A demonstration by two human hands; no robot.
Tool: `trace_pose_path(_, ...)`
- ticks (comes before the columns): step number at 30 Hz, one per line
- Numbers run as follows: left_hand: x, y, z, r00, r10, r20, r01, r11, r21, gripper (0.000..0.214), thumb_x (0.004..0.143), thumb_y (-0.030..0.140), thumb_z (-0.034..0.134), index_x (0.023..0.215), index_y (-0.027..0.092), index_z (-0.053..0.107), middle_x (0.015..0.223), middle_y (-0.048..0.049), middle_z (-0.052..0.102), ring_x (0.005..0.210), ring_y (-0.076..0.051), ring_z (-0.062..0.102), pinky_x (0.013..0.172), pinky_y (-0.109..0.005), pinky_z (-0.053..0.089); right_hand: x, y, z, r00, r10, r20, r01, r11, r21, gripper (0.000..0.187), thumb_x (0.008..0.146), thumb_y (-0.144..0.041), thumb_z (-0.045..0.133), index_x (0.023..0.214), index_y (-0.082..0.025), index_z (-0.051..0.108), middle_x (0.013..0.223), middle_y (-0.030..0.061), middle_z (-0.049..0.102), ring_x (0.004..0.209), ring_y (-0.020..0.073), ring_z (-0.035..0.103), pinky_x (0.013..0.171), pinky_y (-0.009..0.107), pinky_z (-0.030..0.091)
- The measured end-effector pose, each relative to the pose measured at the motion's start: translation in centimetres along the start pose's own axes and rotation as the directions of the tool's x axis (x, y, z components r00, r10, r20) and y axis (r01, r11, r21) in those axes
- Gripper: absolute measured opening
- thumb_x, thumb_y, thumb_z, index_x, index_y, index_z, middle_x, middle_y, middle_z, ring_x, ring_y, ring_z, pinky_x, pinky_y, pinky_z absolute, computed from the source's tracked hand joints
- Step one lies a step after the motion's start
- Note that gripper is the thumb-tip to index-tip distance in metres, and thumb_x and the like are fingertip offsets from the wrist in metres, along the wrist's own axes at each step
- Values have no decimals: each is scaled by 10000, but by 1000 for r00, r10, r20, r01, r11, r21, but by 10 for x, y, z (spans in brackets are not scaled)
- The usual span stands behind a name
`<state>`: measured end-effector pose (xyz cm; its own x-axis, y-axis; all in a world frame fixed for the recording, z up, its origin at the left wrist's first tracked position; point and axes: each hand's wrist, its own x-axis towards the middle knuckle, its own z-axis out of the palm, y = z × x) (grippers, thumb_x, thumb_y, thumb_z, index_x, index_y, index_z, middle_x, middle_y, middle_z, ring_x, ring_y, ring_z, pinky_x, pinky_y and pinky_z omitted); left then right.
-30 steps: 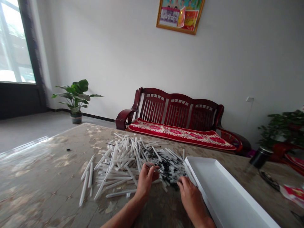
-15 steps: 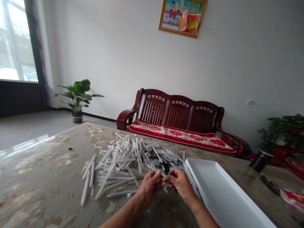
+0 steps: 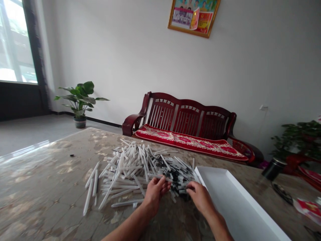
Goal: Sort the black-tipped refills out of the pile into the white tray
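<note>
A heap of white pen tubes (image 3: 130, 167) mixed with small black parts (image 3: 175, 177) lies on the marbled table (image 3: 50, 174). My left hand (image 3: 154, 191) rests at the heap's near edge with fingers curled around a thin white tube. My right hand (image 3: 199, 196) sits beside it, fingertips pinched at the black parts; what they pinch is too small to name. A white shallow tray (image 3: 240, 207) stands just right of my right hand.
Several loose white tubes (image 3: 90, 187) lie left of the heap. A black jar (image 3: 273, 168) and a red packet (image 3: 307, 207) sit at the table's right. A red wooden bench (image 3: 188, 130) and potted plants (image 3: 80, 100) stand beyond.
My hands, raised and held together half a second ago, have moved apart and down to the heap's edge. The right hand went back to the black parts.
</note>
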<state>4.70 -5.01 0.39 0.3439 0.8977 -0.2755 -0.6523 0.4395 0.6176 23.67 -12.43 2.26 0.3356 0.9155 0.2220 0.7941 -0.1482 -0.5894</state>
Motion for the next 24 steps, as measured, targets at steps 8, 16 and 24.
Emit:
trace_pose_path(8,-2,3,2,999,-25,-38,25,1000,-11,168,840,113,732,770,154,585,660,-29,702,613,-130,719,615,-206,604,-24,-9,7,998,9,69,11,958,-288,123,749,-145,651,808,-235,710,893,15,733,866,189,699,772,248,460)
trace_pose_path(16,-3,4,3,999,-48,-26,48,999,-17,162,841,99,726,782,158,587,682,-36,715,642,-135,731,626,-202,611,-25,3,20,997,-66,25,70,982,-174,132,852,-210,541,789,-238,653,865,37,722,851,216,700,750,281,485)
trace_pose_path(24,-2,0,3,997,-71,-11,71,997,4,144,835,73,718,794,148,602,690,-38,725,620,-129,724,592,-187,593,-18,-10,45,976,202,-81,-98,740,665,300,703,-470,648,907,-250,665,851,58,763,681,245,723,545,321,564)
